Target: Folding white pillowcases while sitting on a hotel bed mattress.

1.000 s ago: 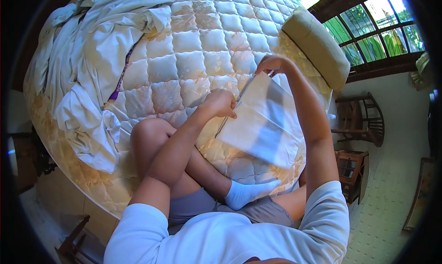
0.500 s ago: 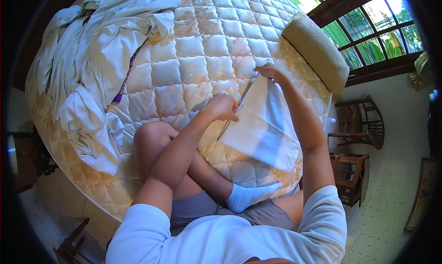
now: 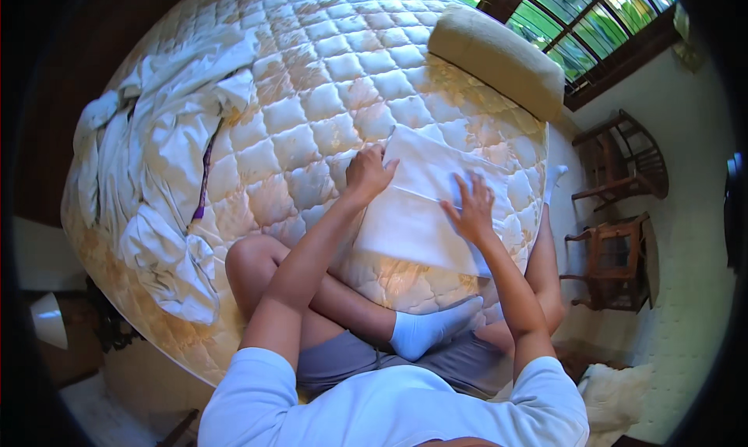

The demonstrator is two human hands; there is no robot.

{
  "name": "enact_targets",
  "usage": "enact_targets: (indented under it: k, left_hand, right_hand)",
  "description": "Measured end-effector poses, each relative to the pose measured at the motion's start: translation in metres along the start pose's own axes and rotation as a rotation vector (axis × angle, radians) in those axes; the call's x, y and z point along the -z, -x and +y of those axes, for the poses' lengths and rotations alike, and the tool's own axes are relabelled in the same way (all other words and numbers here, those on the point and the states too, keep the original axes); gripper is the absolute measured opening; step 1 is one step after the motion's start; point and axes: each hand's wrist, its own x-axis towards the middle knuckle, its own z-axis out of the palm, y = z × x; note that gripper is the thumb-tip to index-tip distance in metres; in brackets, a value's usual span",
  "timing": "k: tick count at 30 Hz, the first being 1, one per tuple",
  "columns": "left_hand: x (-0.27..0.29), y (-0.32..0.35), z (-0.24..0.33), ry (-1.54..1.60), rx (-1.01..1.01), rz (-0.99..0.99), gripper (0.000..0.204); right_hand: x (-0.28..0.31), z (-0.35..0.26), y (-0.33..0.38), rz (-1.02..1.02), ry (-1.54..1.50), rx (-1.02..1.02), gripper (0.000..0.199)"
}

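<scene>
A white cloth (image 3: pixel 413 225), folded into a flat rectangle, lies on the quilted mattress (image 3: pixel 273 155) in front of my crossed leg. At its left edge my left hand (image 3: pixel 369 174) has its fingers curled along the border, the thumb over the fabric; the fingertips are partly hidden. My right hand (image 3: pixel 472 207) rests palm down on the right half of the cloth, fingers spread, holding nothing. A crease runs across the cloth between the two hands.
A crumpled white sheet (image 3: pixel 175 128) with a purple strip (image 3: pixel 204 178) lies at the left. A beige bolster (image 3: pixel 499 61) sits at the far right mattress edge, below a barred window (image 3: pixel 580 26). Wooden chairs (image 3: pixel 619 163) stand on the floor at right. My socked foot (image 3: pixel 432 330) is close to the cloth.
The cloth now lies flatter and wider. My right hand has come down from its far corner and opened onto its surface. My left hand has shifted slightly farther along the edge. The view has turned.
</scene>
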Motion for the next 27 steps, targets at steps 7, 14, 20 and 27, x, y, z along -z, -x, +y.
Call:
enact_targets:
  k: [7, 14, 20, 27]
  left_hand:
    - [-0.026, -0.111, -0.011, 0.623, 0.269, -0.437, 0.047]
    - [-0.004, -0.131, -0.011, 0.869, 0.374, -0.302, 0.048]
    - [-0.004, -0.129, 0.012, -0.030, 0.159, -0.349, 0.058]
    - [0.006, -0.100, 0.043, 0.112, -0.187, -0.204, 0.033]
  right_hand:
    - [-0.011, 0.106, 0.022, 0.124, -0.309, -0.579, 0.088]
    - [-0.029, 0.144, -0.038, -0.041, -0.456, -0.748, 0.075]
    - [-0.060, 0.185, -0.059, -0.091, -1.118, -0.891, 0.065]
    - [-0.016, 0.194, -0.023, 0.086, -1.283, -0.521, 0.047]
